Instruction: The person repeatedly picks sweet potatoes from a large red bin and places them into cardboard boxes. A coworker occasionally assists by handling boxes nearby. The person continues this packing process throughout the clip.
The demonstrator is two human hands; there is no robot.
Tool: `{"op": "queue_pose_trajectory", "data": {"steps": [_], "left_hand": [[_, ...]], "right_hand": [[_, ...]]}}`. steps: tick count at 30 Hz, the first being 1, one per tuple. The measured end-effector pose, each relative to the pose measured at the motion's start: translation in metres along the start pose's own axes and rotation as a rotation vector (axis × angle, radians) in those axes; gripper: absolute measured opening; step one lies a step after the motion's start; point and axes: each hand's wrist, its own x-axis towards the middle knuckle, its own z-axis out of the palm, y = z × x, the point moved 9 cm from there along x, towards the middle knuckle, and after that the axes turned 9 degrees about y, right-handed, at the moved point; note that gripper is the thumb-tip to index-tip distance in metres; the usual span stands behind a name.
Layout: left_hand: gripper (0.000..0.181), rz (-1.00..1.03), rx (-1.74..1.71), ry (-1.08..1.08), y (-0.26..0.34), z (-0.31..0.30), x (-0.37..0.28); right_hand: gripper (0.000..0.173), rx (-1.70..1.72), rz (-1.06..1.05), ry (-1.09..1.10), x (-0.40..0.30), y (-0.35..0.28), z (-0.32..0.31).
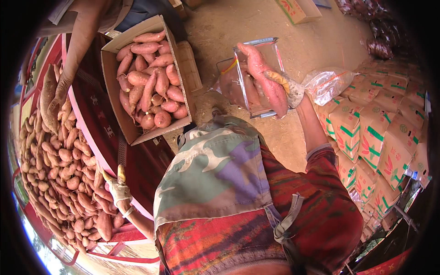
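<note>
My right hand (290, 86), in a soiled glove, grips a large reddish sweet potato (263, 75). The sweet potato is above a clear plastic bag (242, 82) stretched open on a metal frame (263, 114), with more sweet potatoes inside. My left hand (120, 189), gloved with yellowed fingertips, is at the pale rim of a dark red truck side panel (137, 178). Its visible fingers are apart, and nothing shows between them. Beyond that rim lies a heap of loose sweet potatoes (74, 182).
An open cardboard box (178, 79) full of sweet potatoes stands ahead on my left. Another person's arm (80, 44) reaches down to a long sweet potato (48, 99) on the heap. Stacked printed cartons (374, 137) and a loose plastic bag (326, 84) are on the right.
</note>
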Motion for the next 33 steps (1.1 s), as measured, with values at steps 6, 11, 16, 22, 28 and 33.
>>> {"op": "queue_pose_trajectory", "data": {"steps": [6,11,16,22,28,33], "left_hand": [[0.071,-0.084,0.262,0.183,0.005,0.003,0.000],[0.059,-0.063,0.309,0.273,0.010,-0.003,0.000],[0.061,-0.055,0.552,0.246,0.055,-0.004,-0.005],[0.066,-0.168,0.530,0.252,0.004,-0.006,-0.001],[0.073,-0.106,0.485,0.254,-0.012,-0.007,0.012],[0.071,-0.086,0.556,0.284,0.007,-0.011,0.002]], "right_hand": [[0.077,-0.342,-0.038,0.162,-0.030,-0.004,-0.048],[0.085,-0.833,-0.135,0.470,0.044,0.011,-0.065],[0.077,-1.257,-0.115,0.576,0.154,0.104,-0.039],[0.064,-1.280,-0.117,0.221,0.140,0.163,-0.037],[0.052,-1.252,-0.158,0.146,0.156,0.191,-0.021],[0.043,-1.347,-0.191,0.162,0.164,0.179,-0.010]]}}
